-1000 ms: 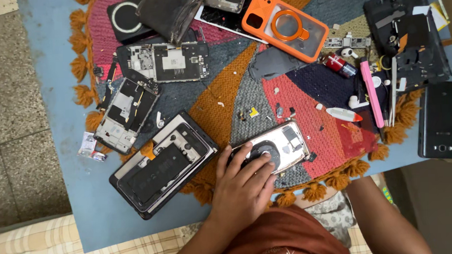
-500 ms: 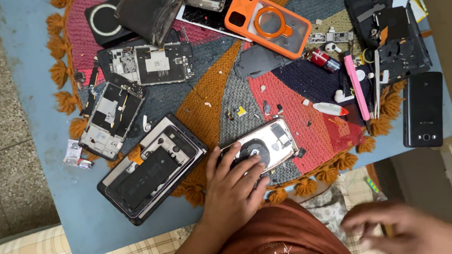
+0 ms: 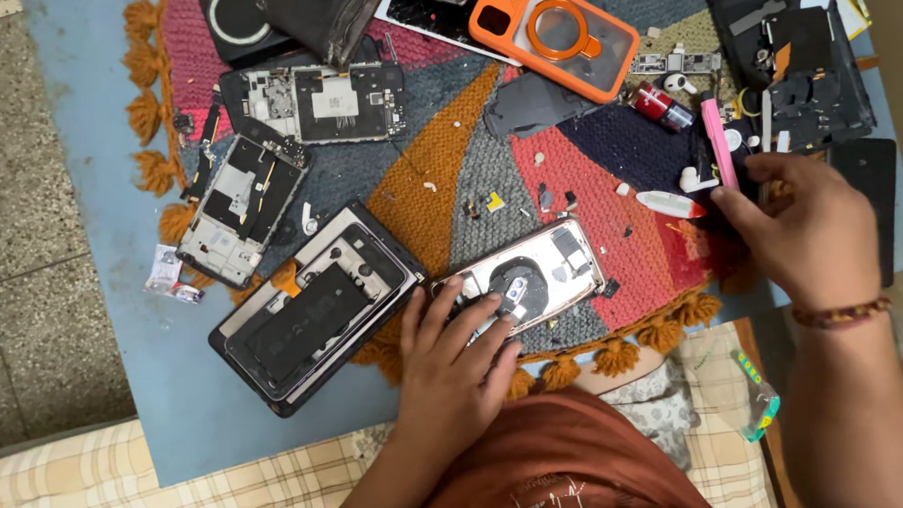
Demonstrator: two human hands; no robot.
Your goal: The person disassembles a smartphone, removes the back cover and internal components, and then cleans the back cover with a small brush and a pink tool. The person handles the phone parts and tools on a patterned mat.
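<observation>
Opened phone (image 3: 532,278) pinned under spread left hand (image 3: 453,364); right hand (image 3: 806,234) seemingly pinching pink tool (image 3: 718,143).

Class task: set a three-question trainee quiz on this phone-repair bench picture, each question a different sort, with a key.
1. True or false: the left hand rests on the opened phone lying on the woven mat.
2. Which colour is the phone case near the top edge? A green, B orange, C white.
3. Fill in: the right hand reaches at the lower end of a ____ tool.

Key: 1 true; 2 B; 3 pink.
</observation>
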